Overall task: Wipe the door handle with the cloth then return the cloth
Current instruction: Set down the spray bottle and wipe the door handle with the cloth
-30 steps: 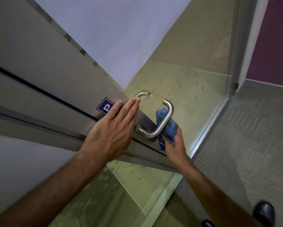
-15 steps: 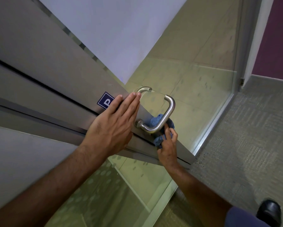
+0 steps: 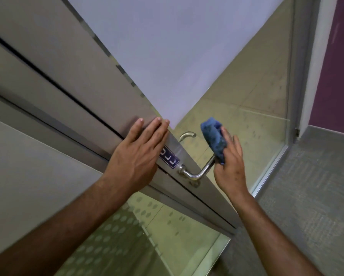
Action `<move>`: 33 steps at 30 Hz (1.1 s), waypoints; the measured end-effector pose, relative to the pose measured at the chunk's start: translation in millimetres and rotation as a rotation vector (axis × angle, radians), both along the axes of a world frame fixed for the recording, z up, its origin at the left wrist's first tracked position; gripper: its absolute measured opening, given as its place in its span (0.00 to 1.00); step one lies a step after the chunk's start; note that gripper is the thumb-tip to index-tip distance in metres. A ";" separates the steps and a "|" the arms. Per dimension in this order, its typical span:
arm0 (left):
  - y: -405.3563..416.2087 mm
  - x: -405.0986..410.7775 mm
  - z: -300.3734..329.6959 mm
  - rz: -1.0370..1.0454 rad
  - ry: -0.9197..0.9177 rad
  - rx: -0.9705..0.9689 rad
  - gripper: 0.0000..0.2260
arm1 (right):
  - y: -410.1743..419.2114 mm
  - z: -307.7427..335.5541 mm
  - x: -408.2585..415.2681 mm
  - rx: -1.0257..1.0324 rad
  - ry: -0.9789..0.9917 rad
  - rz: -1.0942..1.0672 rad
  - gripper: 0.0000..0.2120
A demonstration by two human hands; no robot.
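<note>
A brushed-steel D-shaped door handle [image 3: 197, 175] juts from the metal stile of a glass door [image 3: 187, 56]. My right hand [image 3: 229, 166] presses a bunched blue cloth [image 3: 214, 139] against the handle's long grip bar, hiding most of that bar. The handle's lower bend and its upper end near the door stay visible. My left hand [image 3: 139, 152] lies flat, fingers together, on the metal stile just left of a small blue sign [image 3: 169, 158].
The door's upper pane is frosted white; below the stile is clear glass with dot markings [image 3: 115, 230]. Grey carpet [image 3: 310, 196] lies to the right. A purple wall [image 3: 336, 66] and a door frame [image 3: 294, 76] stand at the far right.
My right hand has carried the cloth from the handle's lower end up along the grip bar. My left hand has slid up the stile, uncovering the blue sign. The view has shifted.
</note>
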State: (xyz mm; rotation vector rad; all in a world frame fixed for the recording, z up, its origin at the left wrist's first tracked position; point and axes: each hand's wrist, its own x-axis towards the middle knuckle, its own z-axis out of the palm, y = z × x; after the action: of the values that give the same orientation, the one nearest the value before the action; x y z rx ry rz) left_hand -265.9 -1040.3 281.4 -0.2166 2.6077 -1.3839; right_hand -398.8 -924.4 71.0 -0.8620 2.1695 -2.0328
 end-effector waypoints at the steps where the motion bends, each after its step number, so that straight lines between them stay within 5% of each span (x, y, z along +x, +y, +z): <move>1: -0.1 0.5 5.1 0.002 0.004 -0.004 0.39 | -6.0 8.6 -6.0 0.132 0.086 0.078 0.36; 4: -1.3 2.2 17.1 0.010 0.009 -0.018 0.41 | -7.2 8.2 -6.4 0.357 0.242 0.173 0.33; 10: -2.4 3.0 20.6 0.004 0.013 -0.038 0.42 | 10.7 -2.2 50.7 0.398 0.375 0.036 0.34; 13: -0.2 5.4 22.6 0.001 0.037 -0.021 0.41 | 8.8 10.7 115.0 0.382 0.077 0.079 0.39; 16: -1.8 11.3 30.7 0.010 0.046 -0.043 0.44 | 6.9 24.5 151.4 0.172 -0.425 0.211 0.16; 18: -3.2 15.2 38.9 0.015 0.070 -0.064 0.47 | 5.8 42.6 144.9 -0.029 -0.622 0.082 0.10; 21: -4.8 17.7 49.4 0.042 0.122 -0.104 0.51 | -8.9 78.4 110.0 -0.278 -0.417 -0.183 0.20; 23: -2.9 19.0 50.0 0.053 0.133 -0.120 0.54 | -29.7 98.0 94.9 -0.352 -0.240 -0.123 0.38; 26: -1.1 19.2 47.4 0.037 0.177 -0.110 0.49 | -65.6 100.8 95.6 -0.319 0.081 0.003 0.48; 29: -1.2 17.5 49.3 -0.001 0.201 -0.075 0.43 | -82.1 63.5 102.0 -0.202 0.268 -0.008 0.46; 33: -1.6 17.5 48.0 0.012 0.153 -0.142 0.49 | -64.5 13.0 95.4 -0.137 0.379 0.044 0.38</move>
State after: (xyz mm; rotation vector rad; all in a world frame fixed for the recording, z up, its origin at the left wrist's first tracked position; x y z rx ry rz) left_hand -248.4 -1041.9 329.3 -0.3709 2.6234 -1.6093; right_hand -303.4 -988.9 84.0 -1.4013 2.1707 -2.1636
